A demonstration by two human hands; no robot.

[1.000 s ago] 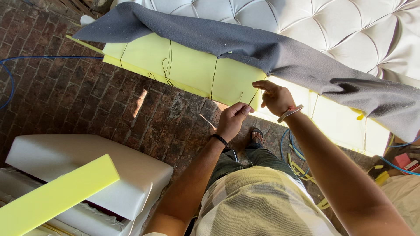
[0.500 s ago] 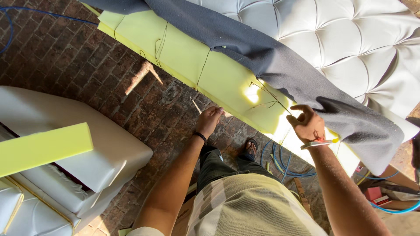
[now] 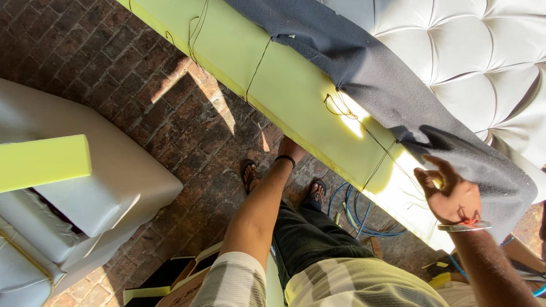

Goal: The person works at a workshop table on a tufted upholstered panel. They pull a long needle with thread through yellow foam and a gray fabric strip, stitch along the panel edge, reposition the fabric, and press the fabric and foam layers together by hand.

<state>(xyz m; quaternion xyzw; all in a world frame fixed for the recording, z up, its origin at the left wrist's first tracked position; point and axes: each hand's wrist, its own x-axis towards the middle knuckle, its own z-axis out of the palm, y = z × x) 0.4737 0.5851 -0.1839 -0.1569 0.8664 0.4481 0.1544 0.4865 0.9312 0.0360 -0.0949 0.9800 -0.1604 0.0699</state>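
I note a change since the earlier frames: my left hand (image 3: 289,149) has dropped from the thread to the lower edge of the yellow foam panel (image 3: 296,96), its fingers hidden beneath, so I cannot tell their grip. My right hand (image 3: 452,196) has swung outward, fingers spread and released, beside the grey fabric (image 3: 387,79). The dark thread (image 3: 364,128) hangs slack across the foam. I judge the stitch pull finished and the hands repositioning along the panel.

Matt yellow foam (image 3: 296,91), fuzzy grey cloth (image 3: 375,74), glossy tufted white upholstery (image 3: 478,57).
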